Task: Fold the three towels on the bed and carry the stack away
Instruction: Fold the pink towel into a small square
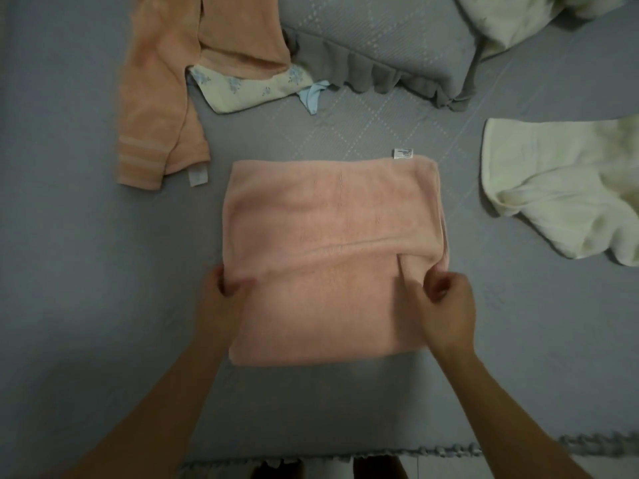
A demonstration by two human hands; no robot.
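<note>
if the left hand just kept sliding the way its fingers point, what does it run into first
Most likely only more of the pink towel it already pinches: the left hand points up and slightly right across the folded towel. Beyond its far edge lies bare grey bedspread, then the ruffled grey pillow.

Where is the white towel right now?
The white towel lies crumpled at the right edge of the head view, right of the pink towel, below the pillow.

The room is dim, with soft, even, greyish light and no glare. Only faint shadows sit under the folded pink terry towel [332, 257] and the forearms. Everything looks slightly soft, and the wide lens bends the grey quilted bedspread [86, 271] at the edges.
</note>
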